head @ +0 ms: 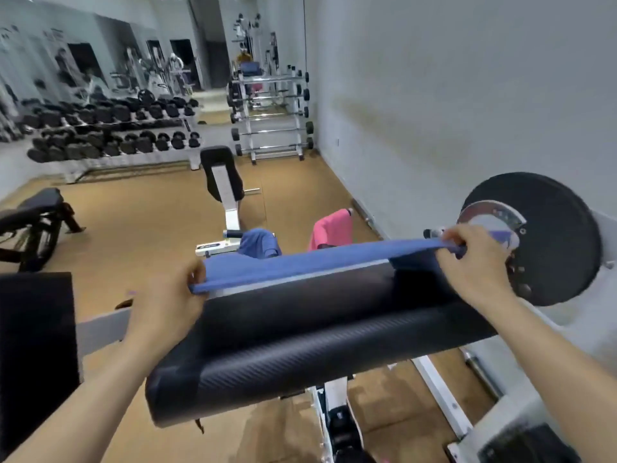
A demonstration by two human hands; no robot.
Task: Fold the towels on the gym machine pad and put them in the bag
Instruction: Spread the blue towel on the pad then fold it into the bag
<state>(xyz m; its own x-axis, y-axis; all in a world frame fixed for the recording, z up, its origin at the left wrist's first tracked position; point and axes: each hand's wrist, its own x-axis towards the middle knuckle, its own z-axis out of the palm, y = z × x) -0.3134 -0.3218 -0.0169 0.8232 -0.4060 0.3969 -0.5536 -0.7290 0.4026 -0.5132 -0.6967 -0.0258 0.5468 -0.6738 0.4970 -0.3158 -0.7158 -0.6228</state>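
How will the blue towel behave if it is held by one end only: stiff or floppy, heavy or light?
Probably floppy: the blue towel looks flat only because the left hand and right hand stretch it, and it bunches at each grip. Likely light, since pinching fingers carry it. It should hang limp from one end.

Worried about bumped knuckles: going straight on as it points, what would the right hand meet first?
Probably the short bar end just beyond the right hand; the weight plate lies off to its side. Depth is unclear.

Three towels [300, 265], two hands [167, 295], one pad [317, 345]
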